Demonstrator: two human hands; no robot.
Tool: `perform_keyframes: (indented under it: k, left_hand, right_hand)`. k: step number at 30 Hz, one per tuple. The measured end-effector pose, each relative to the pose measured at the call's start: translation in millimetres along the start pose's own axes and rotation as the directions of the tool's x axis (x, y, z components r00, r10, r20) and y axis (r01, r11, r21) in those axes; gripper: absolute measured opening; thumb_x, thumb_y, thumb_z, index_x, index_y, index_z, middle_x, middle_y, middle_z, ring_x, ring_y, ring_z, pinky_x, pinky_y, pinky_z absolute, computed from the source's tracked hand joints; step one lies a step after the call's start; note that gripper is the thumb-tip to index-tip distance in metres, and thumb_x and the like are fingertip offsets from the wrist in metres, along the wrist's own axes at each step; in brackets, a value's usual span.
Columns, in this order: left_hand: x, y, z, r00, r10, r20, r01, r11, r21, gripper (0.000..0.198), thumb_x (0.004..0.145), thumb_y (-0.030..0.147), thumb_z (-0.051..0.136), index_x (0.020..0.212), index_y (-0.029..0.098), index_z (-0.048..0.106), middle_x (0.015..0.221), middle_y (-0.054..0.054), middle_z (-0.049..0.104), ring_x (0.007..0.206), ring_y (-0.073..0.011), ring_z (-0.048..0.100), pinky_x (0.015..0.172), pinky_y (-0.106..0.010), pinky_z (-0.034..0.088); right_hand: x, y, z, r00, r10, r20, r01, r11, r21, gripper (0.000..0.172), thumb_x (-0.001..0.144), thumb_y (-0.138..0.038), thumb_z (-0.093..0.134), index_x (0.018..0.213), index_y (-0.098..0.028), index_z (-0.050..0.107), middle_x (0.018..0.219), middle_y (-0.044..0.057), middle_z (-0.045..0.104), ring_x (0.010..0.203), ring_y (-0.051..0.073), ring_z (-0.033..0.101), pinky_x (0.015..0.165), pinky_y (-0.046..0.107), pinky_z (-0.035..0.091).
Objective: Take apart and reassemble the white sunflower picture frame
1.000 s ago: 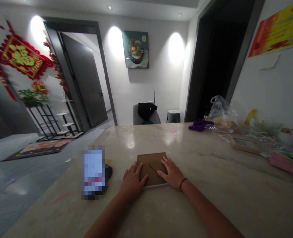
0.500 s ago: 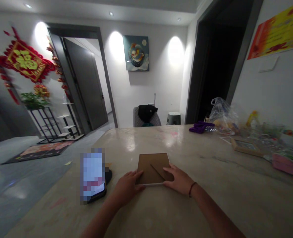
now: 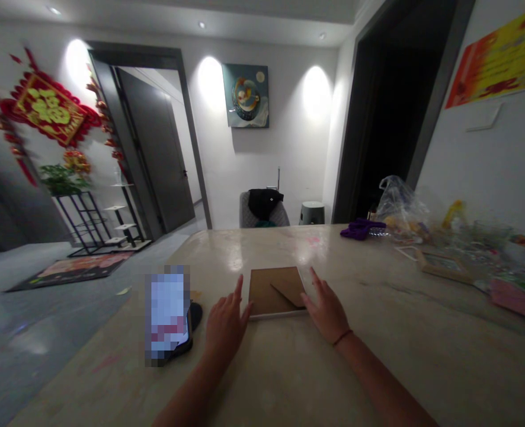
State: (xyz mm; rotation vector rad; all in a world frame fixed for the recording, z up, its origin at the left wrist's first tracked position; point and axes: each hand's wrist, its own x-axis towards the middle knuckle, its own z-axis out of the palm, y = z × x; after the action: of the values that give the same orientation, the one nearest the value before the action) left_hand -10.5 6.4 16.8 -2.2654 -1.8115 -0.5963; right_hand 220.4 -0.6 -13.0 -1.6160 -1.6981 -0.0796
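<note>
A flat brown cardboard back of a picture frame (image 3: pixel 266 293) lies on the marble table top (image 3: pixel 378 362), its white edge towards me. A triangular brown easel flap (image 3: pixel 289 287) stands slightly raised from the back. My left hand (image 3: pixel 226 325) is open beside the board's left edge, fingers spread and pointing away from me. My right hand (image 3: pixel 327 311) is open at the board's right edge, with a thin red cord around the wrist. Neither hand holds anything. Each hand is very near the board, and I cannot tell whether either touches it.
A phone with a pixelated blurred area (image 3: pixel 167 314) lies left of my left hand, beside a dark round object (image 3: pixel 195 315). At the table's far right are a purple item (image 3: pixel 362 228), a plastic bag (image 3: pixel 400 207), a small framed picture (image 3: pixel 442 265) and pink packets (image 3: pixel 518 302).
Both hands have lifted off the brown board and moved apart to its sides, fingers spread. The easel flap now stands slightly raised instead of lying flat.
</note>
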Motion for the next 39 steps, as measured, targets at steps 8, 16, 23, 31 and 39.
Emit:
perform_keyframes:
  k: [8,16,23,31,39]
  left_hand:
    - [-1.2,-8.4,-0.8,0.953,-0.134,0.272,0.11,0.989,0.101,0.07,0.084,0.014,0.035,0.137,0.022,-0.009,0.098,-0.009,0.064,0.076,-0.0177,0.061,0.059,-0.025,0.037]
    - [-1.4,-3.3,-6.2,0.951,-0.143,0.274,0.134,0.99,0.053,0.05,0.087,0.025,0.028,0.136,0.017,0.02,0.096,-0.012,0.066,0.084,-0.0202,0.061,0.067,-0.028,0.04]
    - [-2.4,1.1,-3.0,0.915,-0.069,0.398,0.066,0.998,0.021,0.047,0.087,0.037,0.024,0.088,0.017,0.066,0.09,-0.011,0.067,0.084,-0.0223,0.062,0.069,-0.031,0.042]
    - [-6.0,11.1,-4.9,0.9,0.022,0.436,0.013,0.997,-0.077,0.04,0.083,0.043,0.031,0.089,0.027,0.068,0.088,-0.006,0.069,0.082,-0.0214,0.062,0.064,-0.028,0.04]
    - [-10.4,19.9,-6.0,0.918,0.007,0.396,0.056,0.987,-0.149,0.033,0.078,0.046,0.041,0.089,0.03,0.068,0.088,-0.002,0.07,0.082,-0.0196,0.062,0.067,-0.026,0.039]
  right_hand:
    - [-0.2,7.3,-9.5,0.94,0.233,0.251,-0.171,0.954,-0.246,0.083,0.068,0.0,0.039,0.138,-0.018,-0.003,0.076,0.006,0.063,0.06,0.016,0.058,0.051,0.024,0.034]
    - [1.8,6.6,-8.9,0.934,0.303,0.189,-0.243,0.927,-0.286,0.054,0.079,-0.011,0.035,0.132,-0.012,0.028,0.087,0.011,0.066,0.073,0.018,0.061,0.06,0.026,0.037]
    - [0.4,2.2,6.2,0.925,0.311,0.218,-0.344,0.93,0.131,0.05,0.082,-0.05,0.032,0.056,-0.017,0.06,0.062,0.007,0.062,0.064,0.018,0.057,0.06,0.027,0.038]
    - [4.1,-17.8,1.4,0.881,0.438,0.18,-0.391,0.46,0.797,0.049,0.06,-0.049,0.06,0.096,-0.015,0.055,0.07,0.002,0.062,0.07,0.018,0.059,0.064,0.028,0.045]
    - [-10.1,-37.3,17.2,0.938,0.26,0.229,-0.341,0.58,0.74,0.026,0.068,-0.044,0.055,0.069,-0.018,0.051,0.067,0.003,0.061,0.066,0.018,0.058,0.063,0.029,0.046]
